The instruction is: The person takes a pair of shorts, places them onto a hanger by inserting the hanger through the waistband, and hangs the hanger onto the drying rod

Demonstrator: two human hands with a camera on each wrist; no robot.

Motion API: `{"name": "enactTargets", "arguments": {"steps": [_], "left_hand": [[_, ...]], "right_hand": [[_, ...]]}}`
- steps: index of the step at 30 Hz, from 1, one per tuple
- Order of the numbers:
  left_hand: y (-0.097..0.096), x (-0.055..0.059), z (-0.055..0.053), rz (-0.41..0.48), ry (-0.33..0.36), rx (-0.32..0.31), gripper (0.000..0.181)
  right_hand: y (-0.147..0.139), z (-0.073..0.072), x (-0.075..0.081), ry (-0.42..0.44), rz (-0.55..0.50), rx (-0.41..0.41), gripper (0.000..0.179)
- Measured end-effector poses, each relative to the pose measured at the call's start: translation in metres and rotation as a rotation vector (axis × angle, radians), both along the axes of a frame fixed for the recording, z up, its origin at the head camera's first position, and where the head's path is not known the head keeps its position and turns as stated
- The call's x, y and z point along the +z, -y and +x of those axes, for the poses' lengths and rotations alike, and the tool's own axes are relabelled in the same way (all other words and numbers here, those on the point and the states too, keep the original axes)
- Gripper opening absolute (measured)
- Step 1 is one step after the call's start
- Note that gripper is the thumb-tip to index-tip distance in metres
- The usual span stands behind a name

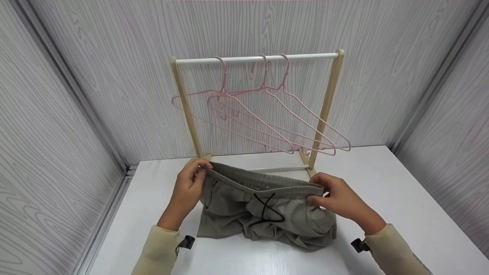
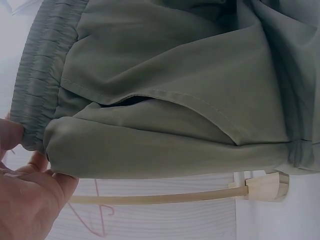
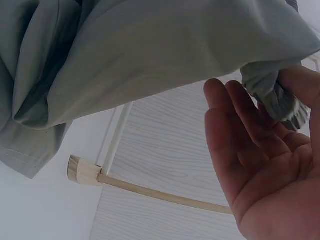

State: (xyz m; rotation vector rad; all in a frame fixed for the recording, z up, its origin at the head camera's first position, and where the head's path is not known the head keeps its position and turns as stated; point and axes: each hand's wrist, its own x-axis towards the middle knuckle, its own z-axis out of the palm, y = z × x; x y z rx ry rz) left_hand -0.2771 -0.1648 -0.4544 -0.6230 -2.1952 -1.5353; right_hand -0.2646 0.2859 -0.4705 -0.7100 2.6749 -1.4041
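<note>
Grey-green shorts (image 1: 233, 206) with a gathered elastic waistband and a black drawstring (image 1: 263, 208) are held up by the waist, the legs bunched on the white table. My left hand (image 1: 191, 179) pinches the waistband's left end between thumb and fingers. At the other end my right hand (image 1: 334, 193) grips the waistband, thumb in front. A side pocket opening shows in the left wrist view, beside the elastic band (image 2: 42, 70). In the right wrist view the waistband corner (image 3: 280, 100) lies by the thumb, while the other fingers extend below the cloth.
Behind the shorts stands a small wooden rack (image 1: 330, 99) with a white rail (image 1: 244, 59). Three pink hangers (image 1: 263, 72) hang from it, their lower bars above the table (image 1: 149, 214). Pale wood-grain panels (image 1: 114, 57) close in the back and sides.
</note>
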Motion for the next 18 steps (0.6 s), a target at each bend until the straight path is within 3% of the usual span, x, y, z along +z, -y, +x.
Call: {"name": "enactTargets", "arguments": {"steps": [7, 12, 18], "left_hand": [[-0.0009, -0.0009, -0.0003, 0.001, -0.018, -0.007, 0.023], [-0.0018, -0.0017, 0.0001, -0.018, -0.048, -0.018, 0.023], [-0.0029, -0.0034, 0.0009, -0.040, -0.071, -0.016, 0.022]], "right_hand": [[0.0016, -0.0001, -0.0031, 0.044, 0.031, 0.086, 0.039], [0.0041, 0.0006, -0.0055, 0.015, 0.093, 0.079, 0.050], [0.0075, -0.0004, -0.0036, -0.027, 0.078, 0.106, 0.043]]}}
